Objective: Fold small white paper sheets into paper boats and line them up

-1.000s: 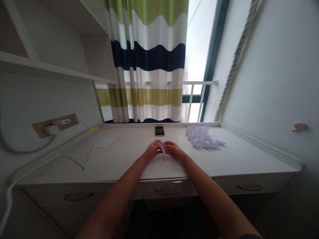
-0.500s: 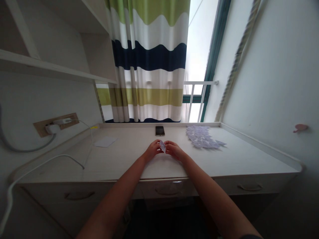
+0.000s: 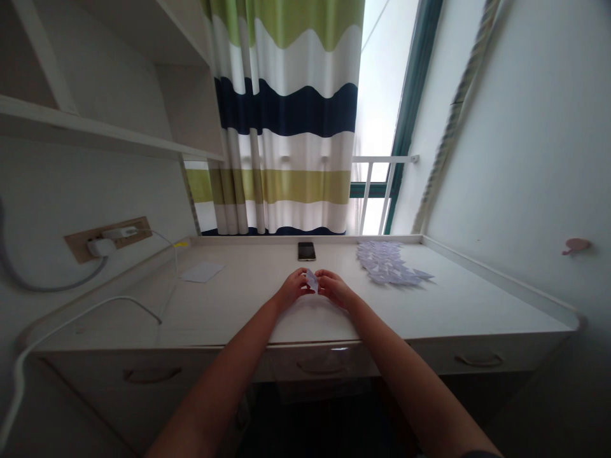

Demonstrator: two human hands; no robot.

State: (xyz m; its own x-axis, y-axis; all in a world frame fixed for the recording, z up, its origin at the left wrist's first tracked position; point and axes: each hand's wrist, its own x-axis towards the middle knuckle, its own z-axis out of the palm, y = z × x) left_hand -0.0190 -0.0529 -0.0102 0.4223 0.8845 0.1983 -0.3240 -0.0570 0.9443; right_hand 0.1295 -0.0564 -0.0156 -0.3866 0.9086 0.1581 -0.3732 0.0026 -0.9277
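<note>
Between my two hands is a small piece of folded white paper [image 3: 312, 280], held just above the desk top. My left hand [image 3: 292, 287] grips its left side with the fingers bent round it. On the other side, my right hand [image 3: 334, 286] pinches the paper's right edge. The fold details are too small to make out. To the right lies a spread of many folded paper pieces [image 3: 389, 262] in overlapping rows. A flat stack or sheet of white paper [image 3: 203, 271] rests at the left.
A dark phone [image 3: 306, 251] lies beyond my hands near the desk's back rim. White cables [image 3: 138, 299] run from a wall socket [image 3: 109, 238] across the left side. Shelves [image 3: 109, 137] overhang the left, and a striped curtain [image 3: 286, 152] hangs behind the white desk [image 3: 200, 318].
</note>
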